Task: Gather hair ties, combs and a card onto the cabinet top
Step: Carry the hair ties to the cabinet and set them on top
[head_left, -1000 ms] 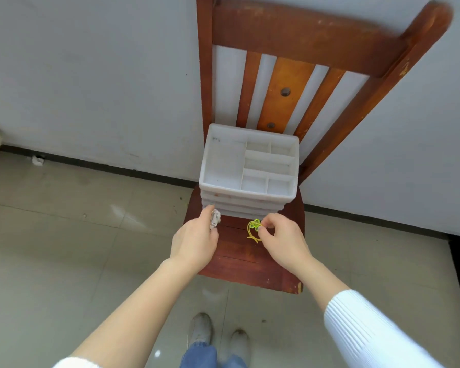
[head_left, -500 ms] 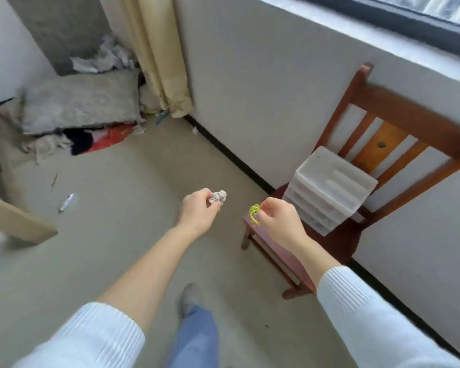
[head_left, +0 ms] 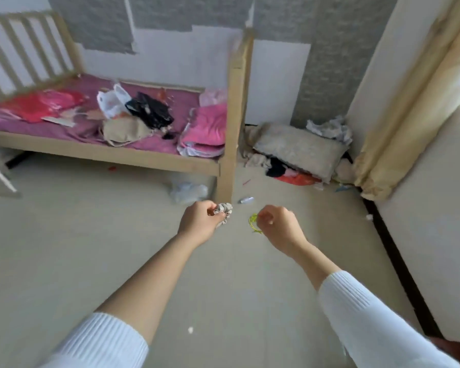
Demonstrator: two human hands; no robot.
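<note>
From the head camera, both arms reach forward over the pale floor (head_left: pixel 64 248), white sleeves pushed back from the wrists. The left hand (head_left: pixel 201 224) is curled, fingers pinching a grey-white scrunchie (head_left: pixel 224 210) that bunches out past the thumb. The right hand (head_left: pixel 278 228) is closed too, fingertips pinching a thin yellow-green hair tie (head_left: pixel 253 223) that dangles at its left side. The two hands are near each other but apart, held in the air. Beyond them stands a wooden bed (head_left: pixel 154 158) with pink bedding and bags on it.
</note>
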